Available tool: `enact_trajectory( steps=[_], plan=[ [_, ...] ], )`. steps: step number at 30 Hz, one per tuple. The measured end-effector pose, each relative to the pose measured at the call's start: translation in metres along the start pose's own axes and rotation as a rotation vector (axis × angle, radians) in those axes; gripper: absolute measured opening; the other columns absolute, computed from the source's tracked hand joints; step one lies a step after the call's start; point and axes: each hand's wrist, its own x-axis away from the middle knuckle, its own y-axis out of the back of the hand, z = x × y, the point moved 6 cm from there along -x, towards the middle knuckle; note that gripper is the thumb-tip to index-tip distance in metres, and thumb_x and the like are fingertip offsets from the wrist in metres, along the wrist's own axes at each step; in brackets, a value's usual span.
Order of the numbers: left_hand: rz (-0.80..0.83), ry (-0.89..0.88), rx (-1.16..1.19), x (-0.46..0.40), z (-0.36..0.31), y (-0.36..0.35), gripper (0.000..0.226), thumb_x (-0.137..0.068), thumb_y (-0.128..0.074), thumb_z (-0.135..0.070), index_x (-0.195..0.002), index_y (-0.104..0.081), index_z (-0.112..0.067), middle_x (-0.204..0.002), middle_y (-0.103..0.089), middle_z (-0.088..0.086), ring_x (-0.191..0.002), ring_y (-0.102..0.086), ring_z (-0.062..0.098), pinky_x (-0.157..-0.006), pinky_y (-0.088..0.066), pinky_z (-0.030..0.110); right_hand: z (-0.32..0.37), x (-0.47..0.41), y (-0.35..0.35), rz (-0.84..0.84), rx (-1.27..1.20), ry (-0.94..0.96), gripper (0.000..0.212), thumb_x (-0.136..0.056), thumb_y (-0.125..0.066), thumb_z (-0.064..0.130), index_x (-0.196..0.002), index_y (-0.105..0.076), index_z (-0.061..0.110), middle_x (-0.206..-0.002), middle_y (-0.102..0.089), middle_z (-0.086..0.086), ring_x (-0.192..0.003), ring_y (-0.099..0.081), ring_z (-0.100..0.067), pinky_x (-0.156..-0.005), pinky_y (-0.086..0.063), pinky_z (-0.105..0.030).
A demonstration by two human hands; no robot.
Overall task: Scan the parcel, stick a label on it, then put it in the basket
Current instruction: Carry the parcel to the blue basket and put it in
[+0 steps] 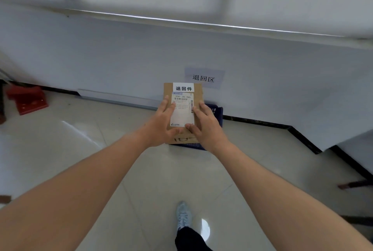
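Observation:
A brown cardboard parcel (198, 93) is held out in front of me over a dark blue basket (219, 112) that stands on the floor against the white wall. The parcel carries a white shipping label with barcodes (182, 110) and, at its top, a white sticker with black characters (183, 87). My left hand (161, 124) grips the parcel's left side, thumb on the lower face. My right hand (205, 123) grips its right side, thumb on the label's bottom edge. Most of the basket is hidden behind the parcel and my hands.
A paper sign with black characters (203, 78) is stuck on the wall above the basket. A red object (28, 99) sits on the floor at far left. My shoe (183, 215) stands on the pale tiled floor. The wall steps out at right.

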Motion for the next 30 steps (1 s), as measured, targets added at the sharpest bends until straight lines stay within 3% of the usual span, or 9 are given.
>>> enact_trajectory(
  steps=[4, 9, 17, 22, 27, 30],
  plan=[
    [0.027, 0.011, 0.004, -0.043, 0.031, 0.014, 0.102, -0.089, -0.075, -0.035, -0.159, -0.011, 0.003, -0.17, 0.01, 0.012, -0.156, 0.005, 0.022, -0.117, -0.004, 0.021, -0.001, -0.054, -0.011, 0.015, -0.005, -0.025, 0.073, -0.1, -0.07, 0.029, -0.161, -0.035, 0.014, -0.174, -0.017, 0.0, -0.156, -0.024, -0.021, -0.12, -0.033, -0.039],
    [0.083, 0.014, -0.031, -0.089, 0.061, 0.033, 0.104, -0.088, -0.074, -0.043, -0.16, -0.012, 0.0, -0.17, 0.011, 0.008, -0.157, 0.004, 0.02, -0.126, -0.012, 0.035, -0.003, -0.104, -0.026, 0.035, -0.035, -0.087, 0.075, -0.099, -0.071, 0.03, -0.163, -0.033, 0.015, -0.174, -0.015, 0.001, -0.158, -0.02, -0.02, -0.12, -0.025, -0.032],
    [0.224, 0.028, -0.075, -0.155, 0.118, 0.051, 0.104, -0.089, -0.072, -0.048, -0.161, -0.01, -0.004, -0.17, 0.013, 0.004, -0.156, -0.006, 0.022, -0.119, -0.015, 0.027, -0.004, -0.171, -0.06, 0.001, -0.073, -0.205, 0.074, -0.097, -0.074, 0.029, -0.16, -0.039, 0.015, -0.173, -0.019, -0.003, -0.157, -0.022, -0.022, -0.121, -0.024, -0.034],
    [0.329, -0.023, -0.118, -0.196, 0.151, 0.064, 0.101, -0.091, -0.069, -0.048, -0.162, -0.01, -0.006, -0.17, 0.014, 0.001, -0.155, -0.013, 0.024, -0.123, -0.025, 0.039, 0.003, -0.207, -0.082, -0.036, -0.085, -0.3, 0.072, -0.098, -0.072, 0.029, -0.16, -0.038, 0.015, -0.173, -0.018, -0.003, -0.158, -0.02, -0.021, -0.122, -0.026, -0.035],
    [0.388, -0.06, -0.129, -0.226, 0.172, 0.074, 0.101, -0.088, -0.072, -0.048, -0.161, -0.016, -0.007, -0.169, 0.003, 0.004, -0.152, -0.022, 0.025, -0.12, -0.029, 0.04, 0.001, -0.234, -0.097, -0.054, -0.096, -0.353, 0.07, -0.098, -0.072, 0.03, -0.159, -0.04, 0.014, -0.172, -0.021, -0.006, -0.158, -0.018, -0.021, -0.123, -0.021, -0.033],
    [0.426, -0.055, -0.131, -0.243, 0.181, 0.071, 0.1, -0.089, -0.071, -0.047, -0.161, -0.015, -0.007, -0.17, 0.006, 0.006, -0.154, -0.017, 0.026, -0.121, -0.028, 0.04, -0.008, -0.248, -0.103, -0.051, -0.115, -0.376, 0.069, -0.098, -0.073, 0.028, -0.158, -0.042, 0.014, -0.172, -0.022, -0.006, -0.158, -0.018, -0.02, -0.12, -0.018, -0.027]
  ],
)
